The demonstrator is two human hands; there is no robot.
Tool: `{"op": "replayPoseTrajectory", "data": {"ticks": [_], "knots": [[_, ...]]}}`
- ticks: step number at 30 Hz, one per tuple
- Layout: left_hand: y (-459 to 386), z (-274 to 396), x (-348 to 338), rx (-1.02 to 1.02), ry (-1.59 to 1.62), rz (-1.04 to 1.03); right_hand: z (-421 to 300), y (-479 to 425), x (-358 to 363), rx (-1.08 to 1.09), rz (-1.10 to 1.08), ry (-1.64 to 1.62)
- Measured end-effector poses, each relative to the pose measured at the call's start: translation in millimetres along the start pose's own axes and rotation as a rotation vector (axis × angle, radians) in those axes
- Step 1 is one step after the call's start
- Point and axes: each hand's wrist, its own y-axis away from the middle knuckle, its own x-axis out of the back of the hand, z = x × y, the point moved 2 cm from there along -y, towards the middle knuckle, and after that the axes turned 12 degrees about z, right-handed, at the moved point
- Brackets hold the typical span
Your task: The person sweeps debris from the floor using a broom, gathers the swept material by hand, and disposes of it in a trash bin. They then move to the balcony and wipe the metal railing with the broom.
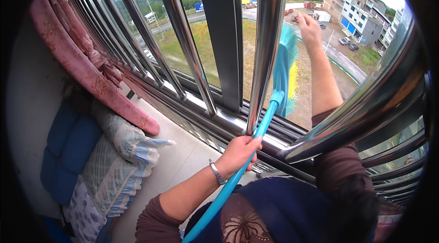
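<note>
My left hand (240, 153) is wrapped around the turquoise handle (233, 181) of a broom, on the room side of the metal window bars. The handle slants up between two bars to the turquoise broom head (282, 61), which is outside. Turquoise and yellow bristles (292, 80) line its right side, with loose strands sticking out; the upper bristles look blurred. My right arm reaches out between the bars. To the right of the broom head's upper end is my right hand (310, 30), raised and apart from it, fingers bent; whether they pinch anything is unclear.
Shiny metal bars (187, 44) and a dark window frame post (221, 37) stand close around the broom. A thick bar (356, 105) crosses over my right arm. At left hang pink curtains (96, 61), above a sofa with a lace-edged cover (113, 174). Outside, far below, are grass and a road.
</note>
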Motion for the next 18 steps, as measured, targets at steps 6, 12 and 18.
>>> {"op": "replayPoseTrajectory", "data": {"ticks": [6,12,18], "knots": [[11,8,7,-0.281,-0.479,0.147,-91,39,1,0.197,-0.645,0.344],[17,4,10,-0.006,-0.133,-0.171,28,91,-23,0.092,-0.894,0.491],[15,-13,11,0.098,0.01,-0.215,0,96,-44,0.034,-0.562,-0.108]]}}
